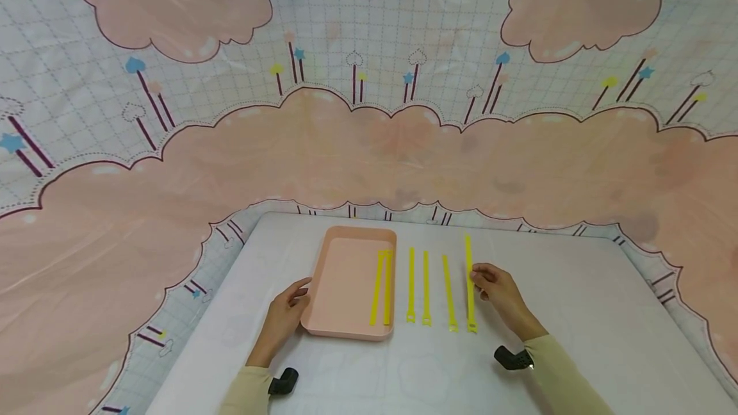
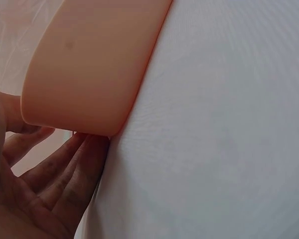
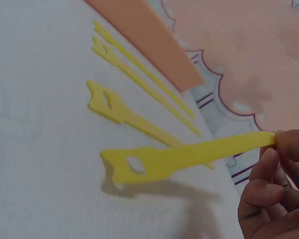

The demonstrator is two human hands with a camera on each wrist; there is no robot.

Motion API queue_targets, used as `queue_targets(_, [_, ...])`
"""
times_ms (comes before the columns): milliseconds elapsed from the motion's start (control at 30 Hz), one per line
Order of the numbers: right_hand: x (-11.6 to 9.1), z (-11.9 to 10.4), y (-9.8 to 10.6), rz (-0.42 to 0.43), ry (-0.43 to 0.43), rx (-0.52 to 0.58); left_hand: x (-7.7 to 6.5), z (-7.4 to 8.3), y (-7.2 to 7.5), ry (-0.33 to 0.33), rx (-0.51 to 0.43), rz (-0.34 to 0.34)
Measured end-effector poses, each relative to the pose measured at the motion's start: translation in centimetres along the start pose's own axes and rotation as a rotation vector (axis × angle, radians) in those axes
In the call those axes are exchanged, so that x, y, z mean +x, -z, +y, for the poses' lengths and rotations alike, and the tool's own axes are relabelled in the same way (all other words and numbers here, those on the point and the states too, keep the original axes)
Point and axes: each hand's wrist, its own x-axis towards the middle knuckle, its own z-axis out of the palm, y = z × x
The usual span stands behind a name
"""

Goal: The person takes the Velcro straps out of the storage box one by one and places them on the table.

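My right hand [image 1: 497, 284] pinches a yellow hook-and-loop cable tie [image 3: 194, 158] between thumb and finger near its narrow end. The slotted, notched head points away from the hand and hangs over the white table, with a shadow below. My left hand [image 1: 285, 312] is at the left side of a shallow peach tray [image 1: 340, 290], its fairly straight fingers [image 2: 65, 172] touching the outer wall. Inside the tray, two yellow ties [image 1: 377, 290] lie along the right side. Three more ties [image 1: 426, 290] lie side by side on the table between the tray and my right hand.
The white tabletop [image 1: 588, 312] runs up to a patterned cloth backdrop [image 1: 426, 152] with clouds and stars. Black devices [image 1: 513, 358] are worn on both wrists over light sleeves.
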Motion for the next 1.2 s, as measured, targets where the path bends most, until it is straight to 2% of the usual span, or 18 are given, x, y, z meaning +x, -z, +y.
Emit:
queue_targets(200, [0.4,0.5,0.0,0.011,-0.095,-0.027,0.0,0.0,0.0,0.002,0.005,0.003])
queue_targets(333, [0.9,1.0,0.0,0.014,-0.113,-0.046,0.0,0.0,0.0,-0.002,0.007,0.007])
queue_targets(833, [2.0,2.3,0.3,0.038,-0.032,-0.290,0.1,0.2,0.0,0.010,0.009,0.006])
queue_targets(967, [2.1,2.5,0.4,0.035,-0.002,-0.311,0.1,0.1,-0.1,0.011,0.006,0.008])
queue_targets(1200, [2.7,2.7,0.6,0.013,-0.008,-0.323,0.1,0.1,-0.1,0.017,0.004,0.004])
